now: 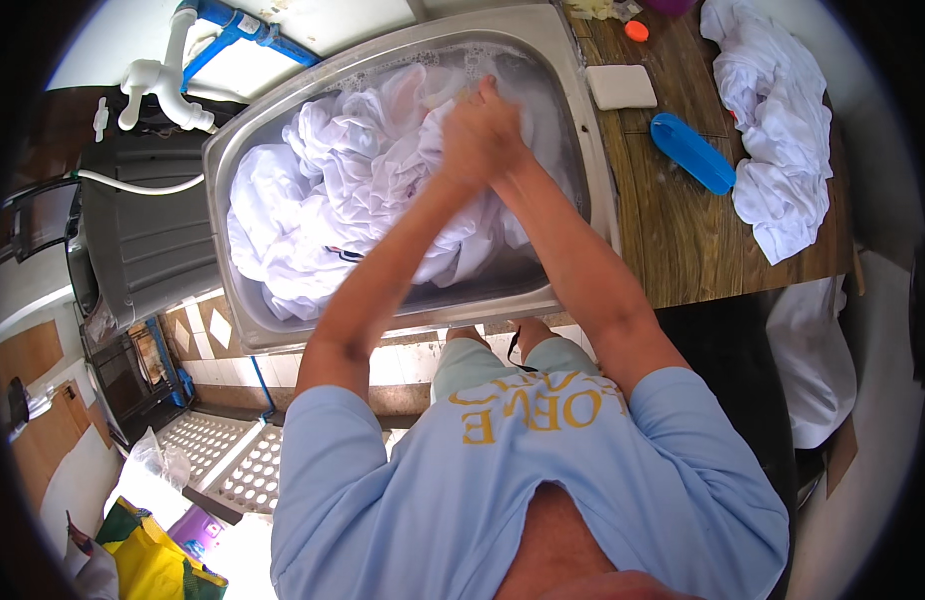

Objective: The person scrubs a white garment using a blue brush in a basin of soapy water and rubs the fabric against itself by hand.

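My left hand [467, 150] and my right hand [498, 115] are pressed together over the far right part of a steel sink [590, 150], both closed and somewhat blurred. A fold of white cloth [428, 145] runs into their grip; the fingertips are largely hidden. Around them, a heap of wet white laundry [313, 200] fills most of the basin, in cloudy, sudsy water. A small dark-striped trim shows on the cloth at the near side of the heap. Foam [483, 60] gathers along the basin's far rim.
Right of the sink, a wooden counter [673, 245] holds a white rectangular block [621, 87], a blue oblong tray [691, 153], an orange cap [637, 31] and crumpled white cloth [773, 140]. A white tap [168, 85] sticks out at the far left. A yellow-and-green bag [153, 555] lies lower left.
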Tool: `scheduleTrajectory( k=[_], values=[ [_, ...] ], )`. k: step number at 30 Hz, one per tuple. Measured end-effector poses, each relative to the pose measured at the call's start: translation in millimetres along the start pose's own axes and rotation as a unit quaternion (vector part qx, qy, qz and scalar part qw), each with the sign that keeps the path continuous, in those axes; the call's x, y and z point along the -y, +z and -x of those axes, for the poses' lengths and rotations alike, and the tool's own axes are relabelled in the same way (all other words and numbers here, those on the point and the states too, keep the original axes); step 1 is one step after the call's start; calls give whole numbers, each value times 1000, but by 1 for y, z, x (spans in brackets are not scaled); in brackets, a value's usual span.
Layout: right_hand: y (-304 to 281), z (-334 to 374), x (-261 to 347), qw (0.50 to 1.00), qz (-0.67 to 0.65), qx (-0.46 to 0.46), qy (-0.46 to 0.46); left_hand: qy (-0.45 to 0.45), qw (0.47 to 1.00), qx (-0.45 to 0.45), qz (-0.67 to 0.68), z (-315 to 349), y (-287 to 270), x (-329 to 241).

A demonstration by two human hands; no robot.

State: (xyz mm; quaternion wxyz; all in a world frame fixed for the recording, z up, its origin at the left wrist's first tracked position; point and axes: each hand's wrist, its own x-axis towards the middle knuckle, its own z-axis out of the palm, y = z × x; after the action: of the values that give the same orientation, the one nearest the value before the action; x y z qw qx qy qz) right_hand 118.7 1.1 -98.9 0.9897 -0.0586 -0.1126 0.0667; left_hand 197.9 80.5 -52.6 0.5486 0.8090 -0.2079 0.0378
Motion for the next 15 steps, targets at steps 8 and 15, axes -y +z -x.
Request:
scheduleTrajectory(
  k=[8,15],
  values=[
    [59,-4,-13,956,72,-285,-4,177,966,4,-186,28,-12,-38],
    [85,-9,-10,924,94,-369,26,234,957,-92,-146,14,-31,-15]
  ],
)
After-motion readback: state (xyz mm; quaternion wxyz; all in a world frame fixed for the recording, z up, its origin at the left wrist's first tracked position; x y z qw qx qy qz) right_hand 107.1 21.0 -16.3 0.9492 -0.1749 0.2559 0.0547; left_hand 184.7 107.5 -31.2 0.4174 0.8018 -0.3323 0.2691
